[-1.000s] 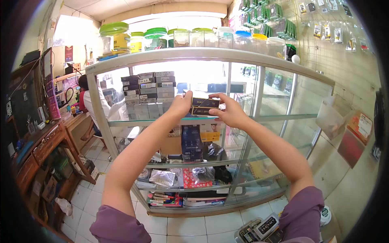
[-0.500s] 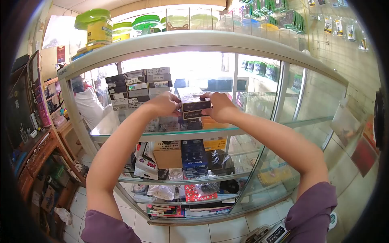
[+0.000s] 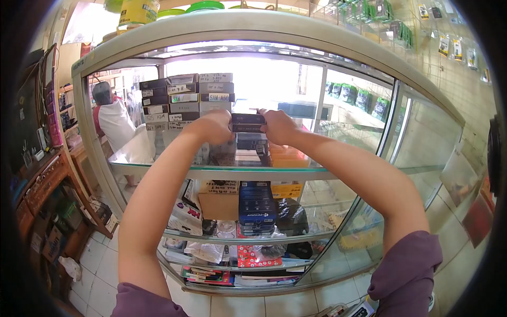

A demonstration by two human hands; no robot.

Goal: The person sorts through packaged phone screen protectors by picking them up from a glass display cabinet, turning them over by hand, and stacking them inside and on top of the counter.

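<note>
Presently the left hand (image 3: 214, 127) and the right hand (image 3: 280, 127) hold between them two dark boxes (image 3: 247, 120), one upon the other, each grip closed at its own side; the boxes are inside the glass cabinet (image 3: 237, 29), above the upper shelf (image 3: 253, 170) (whether they touch it, one cannot tell), to the right of the labelled stacks (image 3: 184, 99).

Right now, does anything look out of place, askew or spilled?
A white pack leans slantwise beside the squarely set carton, and a crumpled white bag lies low by the desk, perhaps litter. I see no spill; the held boxes look level.
</note>
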